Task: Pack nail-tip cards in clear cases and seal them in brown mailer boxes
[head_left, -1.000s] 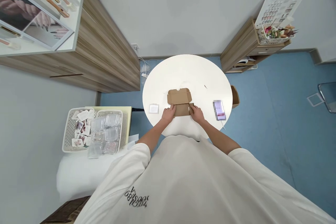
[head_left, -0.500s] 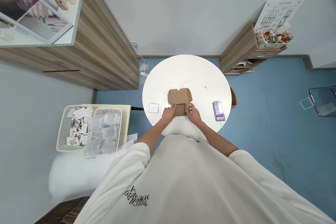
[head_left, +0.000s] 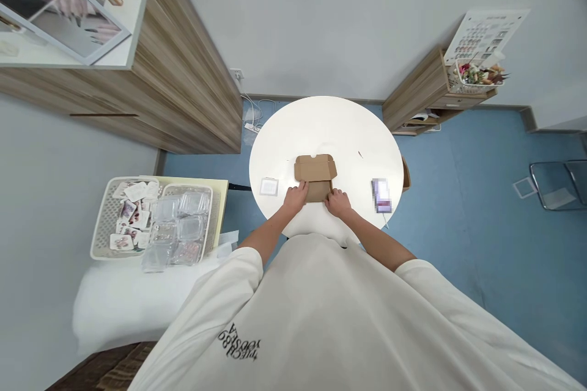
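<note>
l hand (head_left: 296, 197), r hand (head_left: 338, 203) press kraft box (head_left: 315, 170); on white table (head_left: 325, 125)

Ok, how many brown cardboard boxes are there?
2. One open brown cardboard box sits on the round white table under the left hand and right hand; another box, partly hidden, stands past the table's right edge. More may be hidden.

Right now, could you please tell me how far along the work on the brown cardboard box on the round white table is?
Done: the brown cardboard box has taken shape, its notched lid panel lying open. In hand: the left hand and right hand press its near edge. Remaining: the lid is not closed, and clear plastic cases sit in a white plastic basket.
</note>
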The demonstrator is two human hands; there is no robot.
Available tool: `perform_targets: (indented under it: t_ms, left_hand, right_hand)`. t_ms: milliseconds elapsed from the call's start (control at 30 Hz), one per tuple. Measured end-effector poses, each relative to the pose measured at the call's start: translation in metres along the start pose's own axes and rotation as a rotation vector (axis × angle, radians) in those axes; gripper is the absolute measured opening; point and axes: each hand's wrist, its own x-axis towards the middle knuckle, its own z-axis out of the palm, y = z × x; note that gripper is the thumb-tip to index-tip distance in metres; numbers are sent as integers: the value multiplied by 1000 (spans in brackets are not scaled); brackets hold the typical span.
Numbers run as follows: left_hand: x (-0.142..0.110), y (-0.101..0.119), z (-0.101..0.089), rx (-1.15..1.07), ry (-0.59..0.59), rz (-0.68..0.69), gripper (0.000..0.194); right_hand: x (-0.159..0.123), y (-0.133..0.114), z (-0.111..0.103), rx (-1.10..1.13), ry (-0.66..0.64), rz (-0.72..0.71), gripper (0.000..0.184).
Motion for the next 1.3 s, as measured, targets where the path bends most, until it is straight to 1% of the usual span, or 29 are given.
perform_targets:
  t_ms: [167, 267, 300, 367, 467, 533, 700, 800, 867, 900, 967, 1033, 1067, 1100, 1167, 1233, 1300]
  left_hand:
    - [0, 0, 2, 9, -6, -3, 93]
    - [-1, 1, 1, 23, 7, 6, 93]
    - [-1, 1, 0, 23, 12, 9, 93]
    - [-2, 1, -2, 27, 18, 12, 91]
    - [-3, 2, -5, 31, 2, 19, 89]
    - [-3, 3, -5, 24, -9, 23, 88]
    - [-8, 5, -1, -28, 21, 17, 83]
    - [-16, -3, -2, -120, 111, 10, 66]
    - [-23, -16, -5, -195, 215, -69, 52]
    - [-26, -25, -7, -227, 265, -149, 48]
    - [-33, -47, -11, -266, 332, -391, 46]
    - [-39, -70, -13, -310, 328, -670, 48]
    - [-40, -80, -12, -350, 320, -773, 49]
    - [-41, -89, -11, -397, 313, -829, 49]
    - [-40, -102, -6, -502, 271, -887, 50]
    - [-37, -108, 0, -586, 234, -912, 49]
    - [-33, -110, 4, -638, 224, -936, 47]
  right_hand:
    - [-2, -2, -3, 18, -39, 18, 39]
    - [-6, 3, -6, 32, 37, 9, 41]
    - [-6, 5, -7, 36, 65, 0, 46]
    - [-4, 8, -11, 46, 88, -23, 62]
    - [5, 11, -15, 63, 43, -49, 86]
    - [12, 11, -16, 70, 20, -58, 92]
    - [20, 9, -15, 44, 7, -73, 92]
    - [21, 8, -15, 18, -4, -80, 90]
    - [20, 7, -16, 4, -8, -86, 89]
    - [20, 7, -16, -1, -9, -88, 89]
    - [20, 7, -16, 0, -11, -85, 89]
    - [20, 7, -17, 5, -14, -83, 89]
    - [20, 6, -17, 5, -14, -83, 89]
    - [19, 6, -17, 3, -14, -84, 88]
    - [19, 6, -17, -8, -13, -84, 88]
    - [20, 6, -17, -16, -19, -80, 88]
    - [20, 5, -17, -19, -27, -74, 89]
